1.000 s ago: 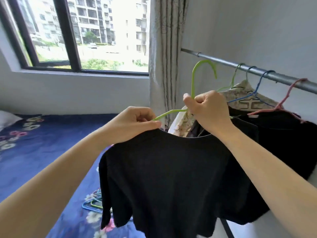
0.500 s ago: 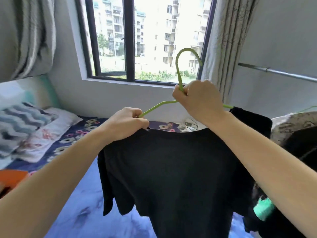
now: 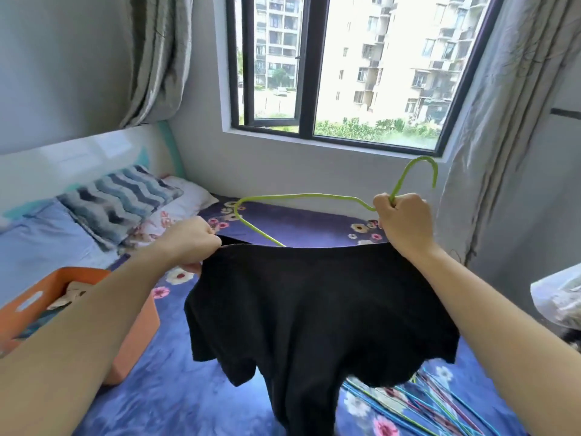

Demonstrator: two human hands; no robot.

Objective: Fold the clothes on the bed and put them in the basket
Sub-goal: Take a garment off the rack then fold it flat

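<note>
Head view showed the orange basket point(image 3: 138, 328) sitting on the bed point(image 3: 163, 391) near its left edge, with some cloth inside that the forearm hid too much to name. To its right, the left hand point(image 3: 191, 243) was curled tight and pinched the top hem of the black shirt point(image 3: 314, 309). The shirt hung in the air over the middle of the bed, not yet laid down or folded. Above it, the green hanger point(image 3: 301, 196) was tilted, with one shoulder clear of the cloth and its lower wire running down into the neck opening. The right hand point(image 3: 405, 225) was closed in a fist round the hanger's neck. Whether it also held the shirt's edge could not be told. Loose hangers point(image 3: 424, 404) lay in a heap by the bed's right edge, partly under the hanging hem.

Several things could go wrong from here. Pulling the hanger out at this slant could catch the wire in the neckline and stretch it. If only the left pinch carried the shirt, a tug might pull it free and drop it crumpled. Lowered where it hung, the hem could tangle in the heap beneath.
</note>
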